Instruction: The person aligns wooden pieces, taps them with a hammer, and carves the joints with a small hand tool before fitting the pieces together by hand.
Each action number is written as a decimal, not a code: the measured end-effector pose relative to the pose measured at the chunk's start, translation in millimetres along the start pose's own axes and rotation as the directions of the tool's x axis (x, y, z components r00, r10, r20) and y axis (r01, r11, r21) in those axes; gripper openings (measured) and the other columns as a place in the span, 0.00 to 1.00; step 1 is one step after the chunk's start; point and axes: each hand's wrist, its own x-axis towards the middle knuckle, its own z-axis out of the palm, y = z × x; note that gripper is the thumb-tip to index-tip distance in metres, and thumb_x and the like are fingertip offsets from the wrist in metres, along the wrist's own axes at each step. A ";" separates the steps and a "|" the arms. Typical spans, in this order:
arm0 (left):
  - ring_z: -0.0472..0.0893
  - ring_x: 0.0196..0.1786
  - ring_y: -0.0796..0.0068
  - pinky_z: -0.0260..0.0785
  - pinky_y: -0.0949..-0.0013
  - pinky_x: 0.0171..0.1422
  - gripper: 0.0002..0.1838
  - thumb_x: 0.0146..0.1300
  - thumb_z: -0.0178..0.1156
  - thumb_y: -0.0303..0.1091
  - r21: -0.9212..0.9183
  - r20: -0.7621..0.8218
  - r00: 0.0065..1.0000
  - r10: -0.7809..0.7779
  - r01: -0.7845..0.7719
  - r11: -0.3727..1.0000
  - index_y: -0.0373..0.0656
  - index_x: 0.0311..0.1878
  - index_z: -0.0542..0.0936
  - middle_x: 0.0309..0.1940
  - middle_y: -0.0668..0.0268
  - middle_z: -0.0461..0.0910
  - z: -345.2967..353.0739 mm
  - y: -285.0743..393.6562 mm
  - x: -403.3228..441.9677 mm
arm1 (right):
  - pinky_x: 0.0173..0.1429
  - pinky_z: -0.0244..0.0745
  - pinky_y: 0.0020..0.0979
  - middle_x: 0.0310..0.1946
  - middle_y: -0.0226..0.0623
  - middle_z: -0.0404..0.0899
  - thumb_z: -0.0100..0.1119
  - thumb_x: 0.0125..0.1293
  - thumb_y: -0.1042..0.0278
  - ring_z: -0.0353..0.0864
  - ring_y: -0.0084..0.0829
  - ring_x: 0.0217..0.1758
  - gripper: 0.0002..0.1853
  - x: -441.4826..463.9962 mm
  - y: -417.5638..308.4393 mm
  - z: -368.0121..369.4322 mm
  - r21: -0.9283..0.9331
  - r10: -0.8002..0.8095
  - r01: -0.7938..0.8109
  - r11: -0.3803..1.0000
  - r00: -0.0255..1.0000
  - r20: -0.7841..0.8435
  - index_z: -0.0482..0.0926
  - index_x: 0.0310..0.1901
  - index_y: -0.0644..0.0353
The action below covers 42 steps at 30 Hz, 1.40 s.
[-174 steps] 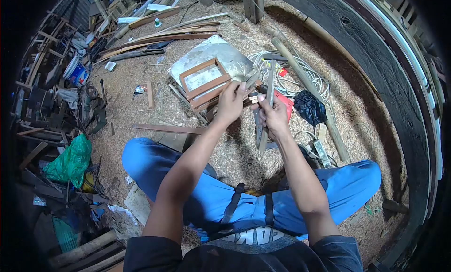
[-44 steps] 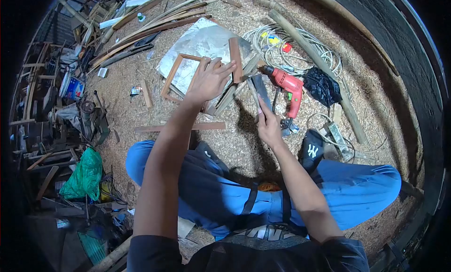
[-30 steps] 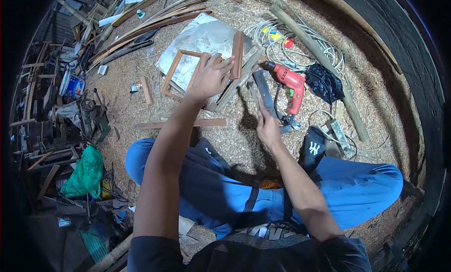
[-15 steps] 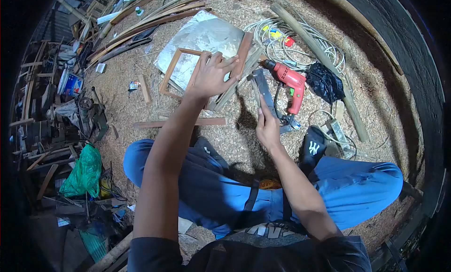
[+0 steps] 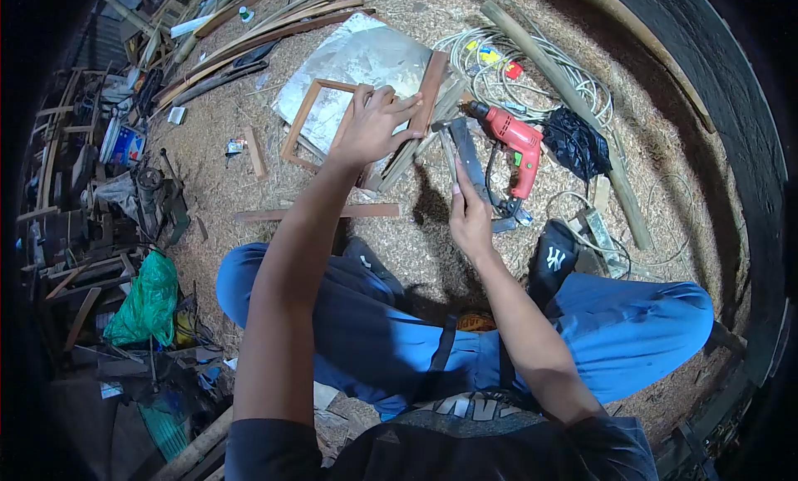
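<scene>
My left hand (image 5: 374, 130) lies with its fingers spread over the right side of a small rectangular wooden frame (image 5: 301, 120), its fingertips reaching a reddish-brown wood strip (image 5: 431, 86). Under them is a stained pale board (image 5: 366, 45), with more thin strips of wood (image 5: 403, 165) along its right edge. My right hand (image 5: 472, 225) is wrapped round the handle of a hammer (image 5: 450, 153); the hammer's head is close to the strips, and I cannot tell if it touches them. Beside it lies a flat dark blue-grey piece (image 5: 470, 155).
A red power drill (image 5: 519, 144) lies right of the hammer, near a black plastic bag (image 5: 575, 144). Coiled cable (image 5: 582, 86) and a wooden pole (image 5: 540, 61) are behind. One loose strip (image 5: 366, 211) lies before my knees. A green bag (image 5: 148, 302) and scrap wood crowd the left.
The hammer and my right hand have shifted slightly left and up, towards the strips. My left hand stays on the frame; the whole view has moved a little.
</scene>
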 end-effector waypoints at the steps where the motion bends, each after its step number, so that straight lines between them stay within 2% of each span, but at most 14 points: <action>1: 0.70 0.68 0.58 0.53 0.49 0.76 0.30 0.66 0.65 0.54 0.014 -0.005 1.000 0.014 -0.014 1.000 0.53 0.68 0.81 0.70 0.75 0.78 -0.1 -0.5 1.8 | 0.65 0.77 0.45 0.63 0.61 0.78 0.48 0.77 0.75 0.80 0.58 0.63 0.27 0.1 -0.2 0.1 -0.001 0.001 -0.001 1.000 1.000 -0.002 0.69 0.76 0.53; 13: 0.70 0.68 0.62 0.52 0.49 0.76 0.27 0.70 0.60 0.52 -0.012 0.045 0.998 0.032 -0.031 0.999 0.56 0.70 0.80 0.73 0.78 0.75 3.7 -7.2 2.8 | 0.61 0.79 0.44 0.60 0.64 0.79 0.48 0.77 0.74 0.81 0.60 0.61 0.28 2.5 -5.2 -5.7 -0.020 -0.049 0.049 0.999 0.999 0.004 0.66 0.78 0.49; 16: 0.70 0.68 0.62 0.52 0.49 0.76 0.27 0.70 0.60 0.53 0.048 0.034 0.999 0.034 -0.035 0.998 0.56 0.70 0.80 0.73 0.79 0.74 4.7 -7.3 1.9 | 0.60 0.79 0.45 0.57 0.66 0.80 0.48 0.77 0.74 0.83 0.60 0.59 0.28 4.1 -19.5 -11.7 -0.003 0.230 -0.231 0.973 0.967 0.109 0.67 0.77 0.50; 18: 0.70 0.68 0.61 0.52 0.50 0.77 0.27 0.70 0.60 0.53 0.040 0.039 0.999 0.026 -0.027 0.999 0.56 0.70 0.80 0.73 0.79 0.74 5.5 -6.8 0.7 | 0.59 0.80 0.45 0.56 0.67 0.81 0.49 0.77 0.75 0.84 0.62 0.56 0.28 -0.3 -7.6 3.2 0.052 -0.136 0.150 0.987 0.970 -0.203 0.67 0.77 0.51; 20: 0.71 0.68 0.61 0.52 0.50 0.77 0.27 0.70 0.60 0.53 0.038 0.034 0.999 0.026 -0.027 0.999 0.57 0.70 0.80 0.74 0.78 0.74 5.0 -5.6 3.7 | 0.63 0.79 0.45 0.60 0.66 0.78 0.48 0.76 0.77 0.82 0.62 0.60 0.28 -5.0 -6.9 0.2 0.071 -0.092 0.100 0.992 0.990 -0.107 0.68 0.77 0.53; 22: 0.71 0.68 0.61 0.52 0.50 0.77 0.27 0.70 0.60 0.53 0.048 0.042 0.999 0.023 -0.025 0.999 0.57 0.70 0.80 0.74 0.78 0.74 4.3 -4.0 3.8 | 0.67 0.76 0.45 0.63 0.65 0.77 0.48 0.76 0.78 0.79 0.62 0.64 0.28 -4.6 7.9 0.4 -0.046 0.210 -0.206 0.978 0.972 0.107 0.67 0.77 0.55; 26: 0.71 0.67 0.60 0.52 0.50 0.76 0.27 0.70 0.60 0.52 0.024 0.032 0.999 0.016 -0.017 1.000 0.58 0.70 0.80 0.74 0.79 0.74 0.9 -0.2 5.5 | 0.69 0.74 0.44 0.63 0.66 0.76 0.47 0.76 0.78 0.79 0.62 0.65 0.29 3.3 7.8 -1.4 -0.067 -0.070 0.063 0.996 0.992 -0.102 0.66 0.77 0.54; 28: 0.71 0.67 0.60 0.52 0.51 0.76 0.26 0.70 0.60 0.52 0.039 0.018 1.000 0.017 -0.018 0.999 0.58 0.69 0.81 0.73 0.79 0.75 3.0 -0.8 5.3 | 0.69 0.74 0.44 0.63 0.66 0.77 0.46 0.76 0.79 0.80 0.61 0.65 0.29 6.7 -13.8 -8.3 0.040 0.056 -0.054 0.998 0.996 -0.065 0.66 0.78 0.55; 32: 0.71 0.67 0.59 0.51 0.48 0.76 0.23 0.71 0.58 0.53 0.022 0.008 1.000 0.030 -0.030 0.999 0.65 0.67 0.82 0.70 0.79 0.78 10.4 -6.0 1.0 | 0.62 0.79 0.43 0.61 0.65 0.78 0.47 0.76 0.78 0.82 0.60 0.61 0.30 -1.8 13.2 6.9 0.104 -0.112 0.135 0.985 0.972 -0.205 0.65 0.78 0.52; 34: 0.71 0.68 0.58 0.51 0.47 0.76 0.22 0.72 0.58 0.54 0.035 0.008 0.999 0.045 -0.045 0.998 0.68 0.67 0.83 0.70 0.79 0.79 8.5 -1.9 4.9 | 0.59 0.80 0.46 0.60 0.64 0.79 0.48 0.76 0.76 0.83 0.60 0.59 0.29 -4.5 37.0 11.0 -0.158 -0.108 0.105 0.982 0.994 -0.008 0.66 0.78 0.51; 35: 0.71 0.69 0.58 0.50 0.46 0.76 0.22 0.72 0.57 0.55 0.081 0.038 0.999 0.028 -0.031 0.996 0.70 0.66 0.83 0.70 0.80 0.78 7.5 2.4 5.4 | 0.60 0.79 0.48 0.58 0.64 0.80 0.49 0.77 0.73 0.84 0.62 0.56 0.27 -13.4 36.9 7.7 -0.096 0.092 -0.089 0.991 0.996 0.020 0.68 0.77 0.49; 38: 0.70 0.71 0.57 0.50 0.44 0.76 0.24 0.70 0.59 0.59 0.129 0.069 0.998 0.000 -0.009 0.992 0.72 0.67 0.83 0.69 0.80 0.80 4.2 6.9 5.6 | 0.60 0.78 0.50 0.55 0.63 0.81 0.49 0.78 0.70 0.83 0.64 0.54 0.26 -8.9 31.2 2.8 -0.095 0.273 -0.268 0.959 0.961 0.043 0.71 0.75 0.47; 40: 0.70 0.71 0.57 0.50 0.42 0.75 0.29 0.64 0.63 0.63 0.087 0.094 0.995 -0.029 0.021 0.996 0.67 0.66 0.83 0.66 0.77 0.81 -8.3 15.0 10.3 | 0.58 0.78 0.52 0.53 0.62 0.82 0.50 0.77 0.68 0.83 0.64 0.53 0.25 -0.2 29.9 0.5 -0.055 0.290 -0.288 0.956 0.956 0.043 0.72 0.74 0.46; 42: 0.71 0.70 0.57 0.51 0.42 0.75 0.29 0.62 0.66 0.62 0.081 0.041 0.998 -0.037 0.034 0.996 0.63 0.64 0.85 0.63 0.75 0.83 -5.6 19.4 9.7 | 0.57 0.78 0.54 0.50 0.63 0.83 0.51 0.77 0.68 0.83 0.64 0.52 0.25 5.9 42.7 3.6 -0.104 0.107 -0.109 0.989 0.994 -0.025 0.73 0.74 0.45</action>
